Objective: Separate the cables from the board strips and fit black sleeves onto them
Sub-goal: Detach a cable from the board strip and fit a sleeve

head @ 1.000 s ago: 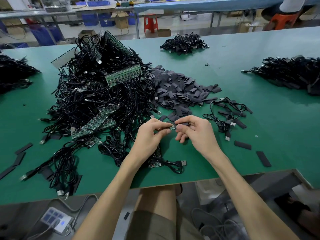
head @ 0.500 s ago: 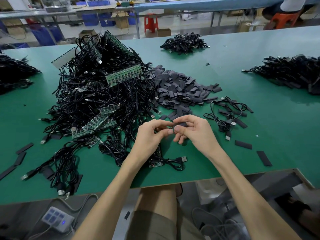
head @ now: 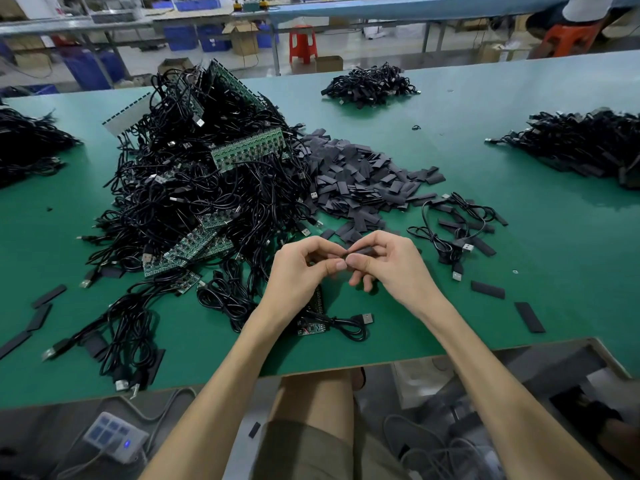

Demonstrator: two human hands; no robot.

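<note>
Nearest, below the table's front edge point(head: 381, 356), a power strip point(head: 114, 436) is lying on the floor beside the person's knee. On the green top, just under the left wrist, 1 loose cable point(head: 346, 327) is resting with its USB plug point(head: 365, 319) pointing right, probably parked within reach as the next piece. Above it the 2 hands are meeting tip to tip: the left hand point(head: 301, 268) is pinching something small between thumb and forefinger that the fingers are hiding (by the task, a cable end), while the right hand point(head: 391, 265) is pinching a black sleeve point(head: 362, 251) by its far part, leaving its mouth facing left so the end can slide in. The other right fingers are curling loosely underneath. To the right, a few sleeved cables point(head: 453, 230) are lying apart, seemingly the done pile. Beyond the hands, the sleeve pile point(head: 356, 174) is spreading close enough to grab from, touching the big cable heap point(head: 194, 188) where green board strips point(head: 247, 150) are poking out, cables attached. Farther back, 3 more cable heaps are sitting at the left point(head: 27, 147), centre point(head: 369, 85) and right point(head: 581, 143).
</note>
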